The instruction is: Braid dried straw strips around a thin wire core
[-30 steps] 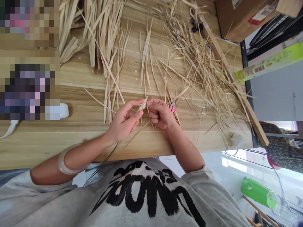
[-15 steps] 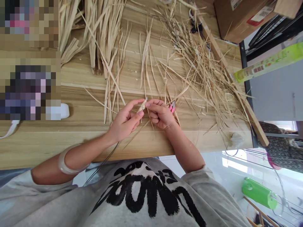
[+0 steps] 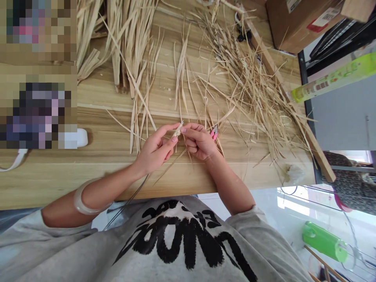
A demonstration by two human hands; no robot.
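My left hand (image 3: 155,150) pinches a small woven straw piece (image 3: 178,131) between thumb and forefinger, its pointed tip slanting up to the right. Close against that tip, my right hand (image 3: 198,140) is closed, with thumb and forefinger pinched on a thin straw strand that is mostly hidden. Loose strand ends hang below both hands over the wooden table (image 3: 117,172). Just right of my right hand lie pink-handled pliers (image 3: 214,132), partly hidden behind the wrist.
Wide straw bundles (image 3: 132,43) lie at the back left, and a tangled straw heap (image 3: 249,82) spreads at the right. A wooden strip (image 3: 305,129) runs along the right edge near a cardboard box (image 3: 293,23). A white object (image 3: 82,138) sits at left.
Both hands keep nearly the same pose around the woven piece, with only very slight finger movement. The whole view has shifted a little.
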